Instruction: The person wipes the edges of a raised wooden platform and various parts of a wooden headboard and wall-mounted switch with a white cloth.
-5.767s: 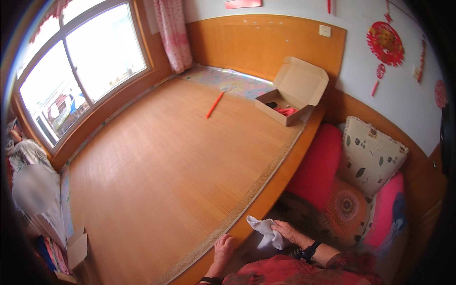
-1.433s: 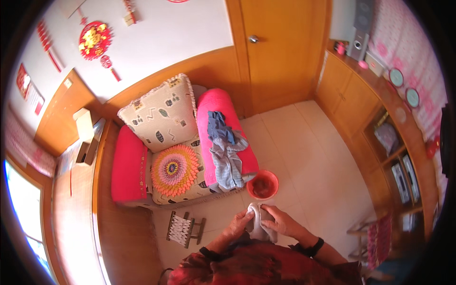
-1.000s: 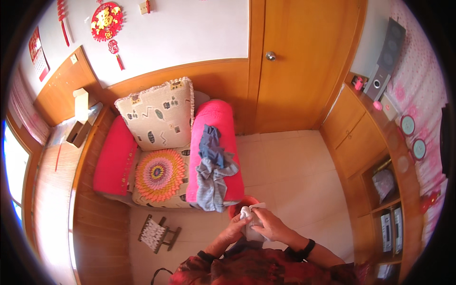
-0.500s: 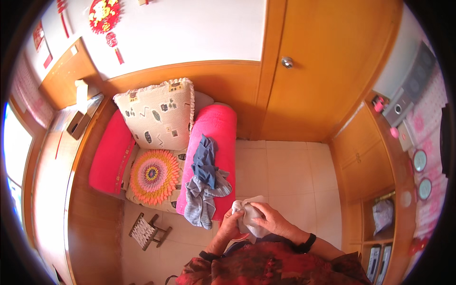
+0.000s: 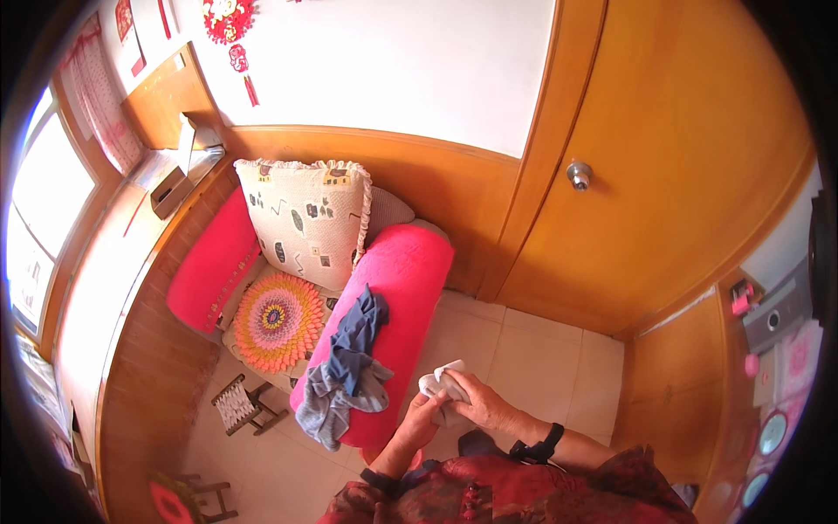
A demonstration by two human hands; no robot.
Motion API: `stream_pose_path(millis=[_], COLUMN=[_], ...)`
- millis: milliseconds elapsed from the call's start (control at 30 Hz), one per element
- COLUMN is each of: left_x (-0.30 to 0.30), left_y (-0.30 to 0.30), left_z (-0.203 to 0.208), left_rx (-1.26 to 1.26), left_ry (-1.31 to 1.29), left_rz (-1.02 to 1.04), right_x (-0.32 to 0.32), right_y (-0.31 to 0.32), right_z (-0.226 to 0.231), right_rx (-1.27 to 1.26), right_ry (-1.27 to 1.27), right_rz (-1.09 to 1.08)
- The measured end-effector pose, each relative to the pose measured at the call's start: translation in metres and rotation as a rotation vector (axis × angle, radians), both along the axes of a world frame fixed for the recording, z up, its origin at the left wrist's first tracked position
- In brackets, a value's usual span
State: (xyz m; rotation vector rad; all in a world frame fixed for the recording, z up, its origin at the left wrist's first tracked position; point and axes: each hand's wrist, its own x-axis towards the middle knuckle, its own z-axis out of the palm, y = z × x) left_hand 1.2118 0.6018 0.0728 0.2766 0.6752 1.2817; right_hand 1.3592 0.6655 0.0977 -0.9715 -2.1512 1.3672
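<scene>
Both my hands hold a bunched, whitish cloth in front of my body, over the floor beside the sofa. My left hand pinches it from the left, its thumb on top. My right hand closes over its right side. The cloth is folded small, with rounded ends sticking out, and I cannot tell what garment it is. Just left of my hands, a dark blue garment and a grey-blue striped garment lie crumpled on the pink sofa armrest.
A cream patterned cushion leans at the sofa's back, above a round, petalled seat mat. Left of the sofa front stands a small folding stool. A wooden door is at the far right, with a low cabinet nearer.
My view has turned, so the room appears rotated and shifted. The cloth between my hands is now more compact, with less of it spread out. The garments stay on the armrest.
</scene>
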Motion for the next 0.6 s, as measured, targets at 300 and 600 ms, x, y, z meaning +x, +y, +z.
stream_pose_path(millis=[300,600], left_x=[0.032,-0.038], left_y=[0.083,0.141], left_z=[0.014,0.010], left_rx=[-0.097,-0.006], left_ry=[0.192,0.231], left_rz=[0.131,0.619], right_x=[0.051,0.029], right_y=[0.108,0.254], right_z=[0.022,0.042], right_rx=[-0.123,0.522], right_ry=[0.037,-0.124], right_rz=[0.236,0.104])
